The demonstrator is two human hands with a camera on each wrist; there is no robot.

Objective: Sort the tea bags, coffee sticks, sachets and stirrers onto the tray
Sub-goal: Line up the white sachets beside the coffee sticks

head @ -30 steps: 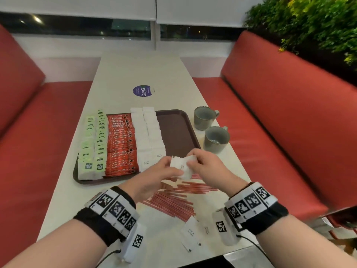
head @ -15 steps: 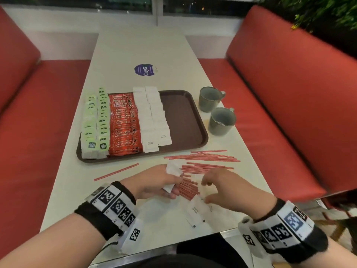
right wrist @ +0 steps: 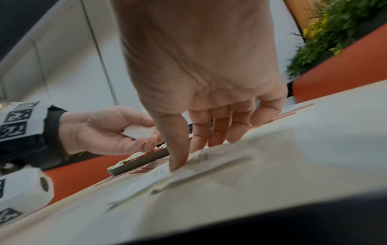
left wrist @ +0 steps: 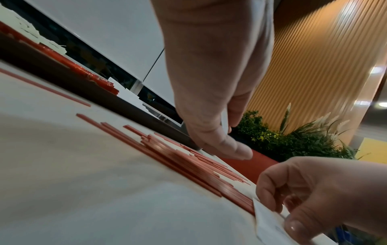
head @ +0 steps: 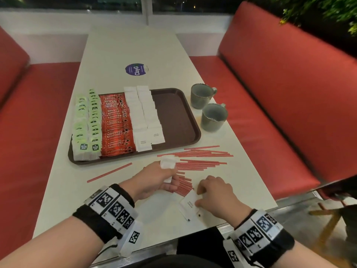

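currently left hand (head: 154, 178) pinches a few white sachets (head: 167, 163) above the stirrers (head: 201, 160) on the tabletop (head: 123, 51), right hand (head: 214, 194) fingertips curl on a loose sachet (head: 188, 204) near the front edge, tray (head: 177, 117) beyond holds sorted rows.

Soft indoor light is falling evenly over the white bench (head: 135, 47), while the windows (head: 119, 1) behind are showing dark. The head view is bending straight lines at its edges. Both wrist views are smearing with blur; the right hand (right wrist: 201, 74) is casting a faint shadow.
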